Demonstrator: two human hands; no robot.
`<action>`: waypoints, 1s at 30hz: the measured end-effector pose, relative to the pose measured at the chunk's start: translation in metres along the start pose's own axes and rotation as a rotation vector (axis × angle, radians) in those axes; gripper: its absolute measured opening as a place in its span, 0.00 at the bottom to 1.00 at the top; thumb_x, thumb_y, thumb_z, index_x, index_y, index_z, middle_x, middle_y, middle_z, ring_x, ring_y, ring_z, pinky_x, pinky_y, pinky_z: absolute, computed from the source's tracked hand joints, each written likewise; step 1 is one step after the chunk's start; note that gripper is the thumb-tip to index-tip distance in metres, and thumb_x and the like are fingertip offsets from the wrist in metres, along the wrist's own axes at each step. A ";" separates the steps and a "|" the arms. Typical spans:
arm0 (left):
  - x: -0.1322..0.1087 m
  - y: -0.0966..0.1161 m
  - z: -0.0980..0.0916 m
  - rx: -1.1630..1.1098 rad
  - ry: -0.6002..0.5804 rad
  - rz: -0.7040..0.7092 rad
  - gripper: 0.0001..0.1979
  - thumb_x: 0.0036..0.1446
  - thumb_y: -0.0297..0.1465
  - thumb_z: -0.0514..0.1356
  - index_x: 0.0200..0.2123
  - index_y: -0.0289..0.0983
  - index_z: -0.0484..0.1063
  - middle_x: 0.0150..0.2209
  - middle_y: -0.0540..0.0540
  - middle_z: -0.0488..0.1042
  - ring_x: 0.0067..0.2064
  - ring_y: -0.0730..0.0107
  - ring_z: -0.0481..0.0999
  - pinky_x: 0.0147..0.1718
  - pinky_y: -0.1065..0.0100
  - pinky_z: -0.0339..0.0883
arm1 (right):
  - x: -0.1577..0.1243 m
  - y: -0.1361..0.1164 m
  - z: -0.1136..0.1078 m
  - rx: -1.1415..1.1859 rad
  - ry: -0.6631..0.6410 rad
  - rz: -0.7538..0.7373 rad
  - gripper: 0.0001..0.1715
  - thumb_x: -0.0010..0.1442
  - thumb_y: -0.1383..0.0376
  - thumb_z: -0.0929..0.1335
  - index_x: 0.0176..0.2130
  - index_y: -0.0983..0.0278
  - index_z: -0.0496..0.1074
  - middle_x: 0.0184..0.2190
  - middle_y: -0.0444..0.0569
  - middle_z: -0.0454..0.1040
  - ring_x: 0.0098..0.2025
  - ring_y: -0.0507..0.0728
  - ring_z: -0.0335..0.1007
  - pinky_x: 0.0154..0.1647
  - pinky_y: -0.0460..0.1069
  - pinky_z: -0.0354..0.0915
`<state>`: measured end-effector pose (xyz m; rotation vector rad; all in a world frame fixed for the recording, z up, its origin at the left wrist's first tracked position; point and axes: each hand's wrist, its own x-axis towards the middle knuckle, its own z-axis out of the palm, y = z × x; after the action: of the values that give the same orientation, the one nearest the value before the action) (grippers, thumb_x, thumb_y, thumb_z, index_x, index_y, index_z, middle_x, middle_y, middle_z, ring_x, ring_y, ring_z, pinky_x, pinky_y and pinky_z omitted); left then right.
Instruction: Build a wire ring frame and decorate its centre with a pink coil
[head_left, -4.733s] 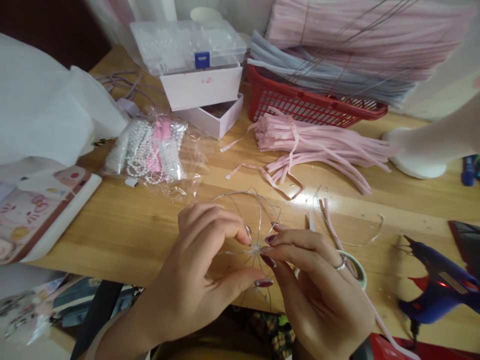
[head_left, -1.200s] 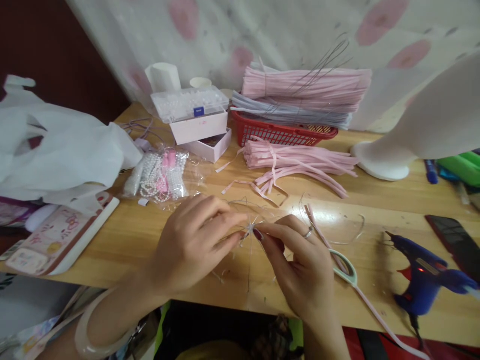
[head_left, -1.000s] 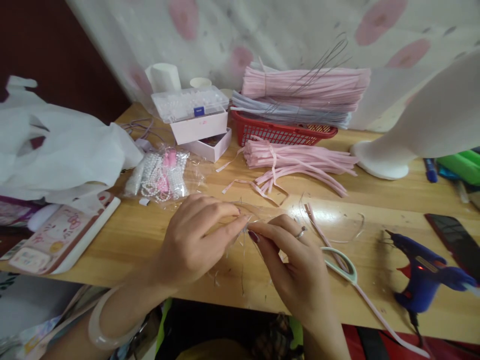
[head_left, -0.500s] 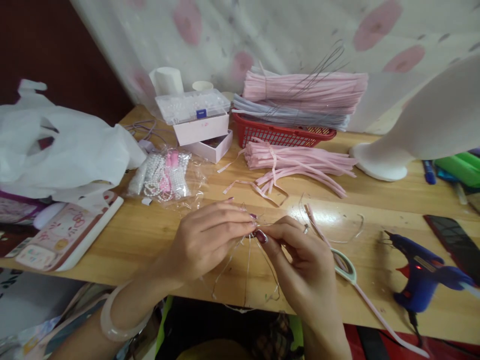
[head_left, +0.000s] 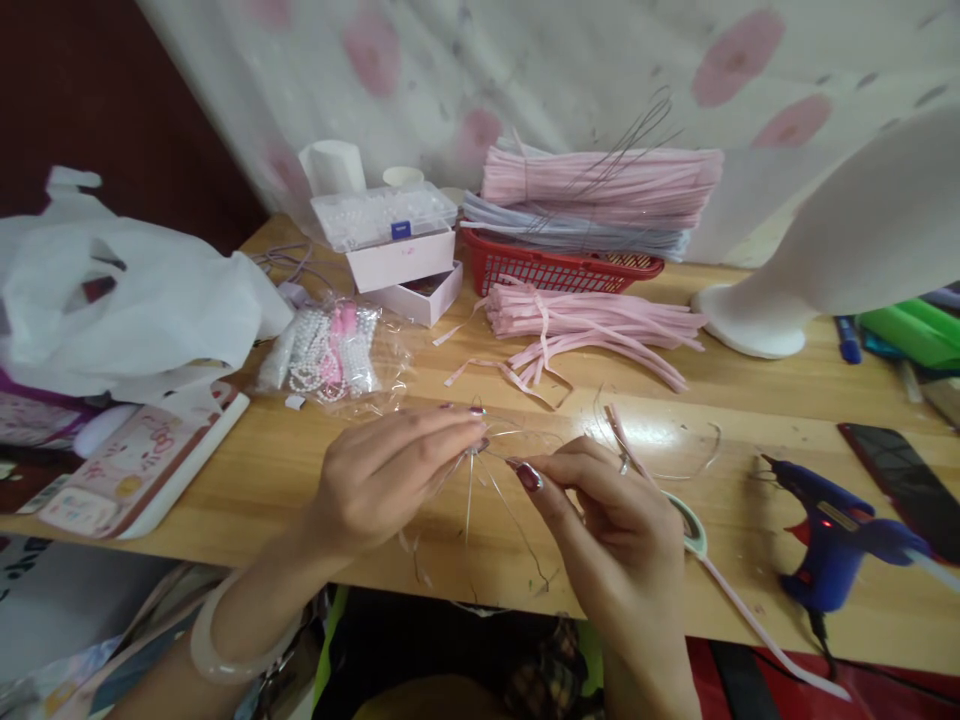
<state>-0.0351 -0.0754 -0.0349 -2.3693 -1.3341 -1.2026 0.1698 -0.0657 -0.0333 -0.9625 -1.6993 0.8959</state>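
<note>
Between my hands is a thin wire frame [head_left: 469, 500], with several fine wires fanning out from a small centre. My left hand [head_left: 394, 465] is closed around that centre, its fingers pressed together. My right hand [head_left: 611, 510] pinches one of the wires between thumb and forefinger, a little to the right of the centre. More wire loops show faintly behind and below the hands. Beside my right hand lie scissors with a pale green handle [head_left: 693, 525] and a long pink fuzzy stem [head_left: 765, 625].
A blue glue gun [head_left: 829, 530] with a red light and a dark phone [head_left: 896, 475] are on the right. Behind lie a bundle of pink stems [head_left: 592, 320], a red basket [head_left: 555, 272] and a bag of pearl strings [head_left: 334, 350]. A white stand [head_left: 757, 325] rises at right.
My hands have drawn apart: the left has moved slightly left with the centre, while the right has slid outward along a wire. The view has shifted slightly.
</note>
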 end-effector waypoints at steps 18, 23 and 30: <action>0.000 0.002 0.008 -0.116 0.098 -0.204 0.24 0.59 0.26 0.68 0.57 0.37 0.68 0.53 0.39 0.79 0.57 0.57 0.77 0.63 0.45 0.67 | 0.001 0.030 -0.001 0.085 0.185 0.056 0.06 0.65 0.67 0.72 0.36 0.56 0.80 0.28 0.41 0.72 0.31 0.52 0.67 0.32 0.48 0.64; -0.022 0.002 0.007 -0.508 0.080 -0.466 0.19 0.62 0.26 0.63 0.55 0.44 0.72 0.60 0.42 0.70 0.64 0.53 0.69 0.64 0.48 0.64 | 0.003 0.039 0.001 0.099 0.183 -0.031 0.09 0.65 0.68 0.71 0.39 0.53 0.81 0.30 0.41 0.74 0.33 0.52 0.67 0.35 0.48 0.64; -0.024 0.004 0.005 -0.358 0.133 -0.441 0.07 0.64 0.26 0.63 0.43 0.45 0.77 0.48 0.47 0.66 0.55 0.65 0.69 0.58 0.59 0.63 | 0.001 0.038 0.004 0.066 0.179 -0.080 0.13 0.64 0.70 0.71 0.40 0.51 0.81 0.31 0.41 0.75 0.33 0.53 0.68 0.36 0.49 0.66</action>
<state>-0.0353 -0.0903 -0.0545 -2.2165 -1.7832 -1.8216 0.1728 -0.0493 -0.0675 -0.8975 -1.5365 0.7845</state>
